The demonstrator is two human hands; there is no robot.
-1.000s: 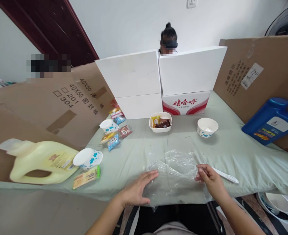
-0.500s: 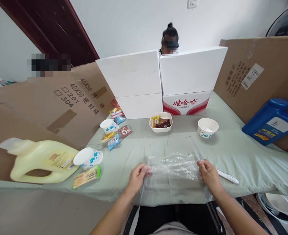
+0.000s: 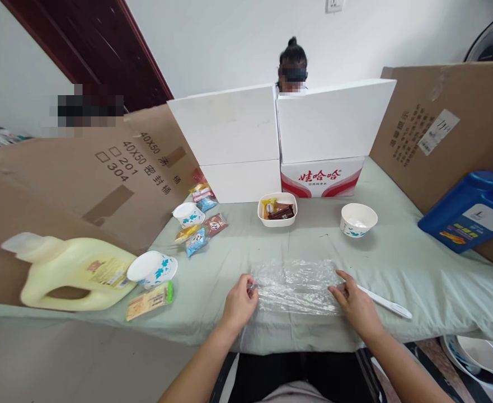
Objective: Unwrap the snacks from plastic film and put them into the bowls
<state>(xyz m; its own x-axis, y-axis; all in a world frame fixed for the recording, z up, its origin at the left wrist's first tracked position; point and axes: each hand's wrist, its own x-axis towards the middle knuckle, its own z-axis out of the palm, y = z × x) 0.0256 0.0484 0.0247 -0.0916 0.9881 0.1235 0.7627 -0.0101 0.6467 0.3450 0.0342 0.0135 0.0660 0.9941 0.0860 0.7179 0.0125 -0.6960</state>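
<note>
Plastic film, pinched by left hand; right hand unclenched; green tablecloth, white wall.

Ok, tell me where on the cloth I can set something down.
The green cloth is bare between the snack-filled square bowl and the clear plastic film, and between the lone paper bowl and the blue bottle. The left end is crowded: yellow jug, paper bowls, snack packets.
</note>
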